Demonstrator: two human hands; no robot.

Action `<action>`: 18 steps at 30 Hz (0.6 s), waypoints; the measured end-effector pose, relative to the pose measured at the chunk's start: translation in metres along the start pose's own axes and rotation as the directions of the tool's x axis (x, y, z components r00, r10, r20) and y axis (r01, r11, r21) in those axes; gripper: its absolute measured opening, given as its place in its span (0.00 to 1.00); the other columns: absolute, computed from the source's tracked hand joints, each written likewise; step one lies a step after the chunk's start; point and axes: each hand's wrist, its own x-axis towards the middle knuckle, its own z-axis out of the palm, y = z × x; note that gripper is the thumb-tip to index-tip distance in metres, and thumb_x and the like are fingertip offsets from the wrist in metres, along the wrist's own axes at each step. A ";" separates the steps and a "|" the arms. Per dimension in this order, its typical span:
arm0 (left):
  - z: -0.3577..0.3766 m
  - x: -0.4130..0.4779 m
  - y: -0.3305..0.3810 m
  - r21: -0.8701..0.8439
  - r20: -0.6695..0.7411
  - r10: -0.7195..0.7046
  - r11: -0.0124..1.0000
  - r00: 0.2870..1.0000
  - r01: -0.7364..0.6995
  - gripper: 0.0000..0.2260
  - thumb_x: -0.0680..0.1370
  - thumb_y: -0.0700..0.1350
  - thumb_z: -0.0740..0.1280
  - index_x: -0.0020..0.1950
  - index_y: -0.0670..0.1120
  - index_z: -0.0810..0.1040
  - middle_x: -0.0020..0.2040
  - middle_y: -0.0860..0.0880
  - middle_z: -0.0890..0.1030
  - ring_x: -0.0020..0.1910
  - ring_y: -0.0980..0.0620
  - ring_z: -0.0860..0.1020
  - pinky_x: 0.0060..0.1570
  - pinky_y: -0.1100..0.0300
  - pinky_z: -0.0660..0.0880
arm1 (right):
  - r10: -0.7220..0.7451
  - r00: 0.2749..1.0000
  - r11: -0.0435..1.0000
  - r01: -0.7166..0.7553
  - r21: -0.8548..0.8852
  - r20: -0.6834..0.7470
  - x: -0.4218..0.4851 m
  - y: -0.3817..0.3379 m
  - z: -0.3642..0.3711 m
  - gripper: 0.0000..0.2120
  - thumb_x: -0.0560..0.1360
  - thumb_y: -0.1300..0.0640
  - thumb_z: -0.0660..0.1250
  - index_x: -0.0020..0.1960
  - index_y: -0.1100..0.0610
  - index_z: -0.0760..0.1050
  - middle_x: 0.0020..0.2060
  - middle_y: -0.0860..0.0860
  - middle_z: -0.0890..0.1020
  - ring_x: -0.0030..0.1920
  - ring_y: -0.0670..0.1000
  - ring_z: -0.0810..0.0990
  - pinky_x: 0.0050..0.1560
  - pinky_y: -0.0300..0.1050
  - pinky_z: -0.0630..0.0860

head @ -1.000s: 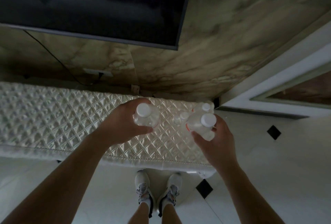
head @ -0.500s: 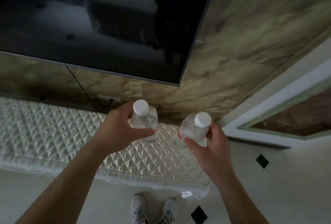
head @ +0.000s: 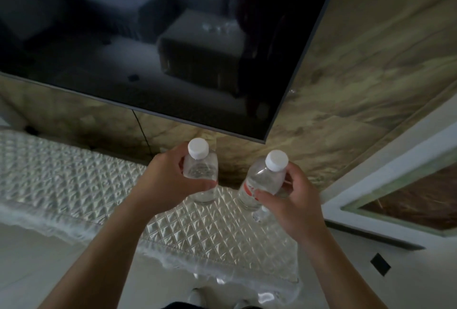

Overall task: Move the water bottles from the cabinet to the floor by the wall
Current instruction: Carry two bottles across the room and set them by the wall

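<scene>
My left hand (head: 163, 181) grips a clear water bottle (head: 200, 172) with a white cap, held upright above the cabinet. My right hand (head: 291, 203) holds a second clear bottle (head: 263, 180) with a white cap and a red label, tilted slightly to the left. Both bottles are lifted off the cabinet top (head: 74, 180), which is covered by a quilted, shiny white cloth. Part of another bottle shows just under my right hand.
A large dark TV screen (head: 148, 36) hangs on the marble wall (head: 358, 74) above the cabinet. To the right runs a white door frame (head: 385, 172). White floor tiles with a black diamond inset (head: 380, 263) lie at the lower right.
Both hands have lifted their bottles up off the cabinet top and slightly apart. The view has tilted upward, showing more of the TV and hiding my shoes.
</scene>
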 end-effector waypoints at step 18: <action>0.004 -0.092 0.038 -0.042 -0.322 -0.219 0.975 0.921 0.217 0.31 0.59 0.57 0.81 0.58 0.62 0.71 0.45 0.65 0.77 0.44 0.66 0.76 0.37 0.71 0.69 | -0.193 0.924 0.980 0.170 0.099 0.330 -0.004 -0.014 -0.028 0.26 0.64 0.52 0.79 0.58 0.38 0.73 0.50 0.37 0.81 0.51 0.36 0.79 0.47 0.34 0.76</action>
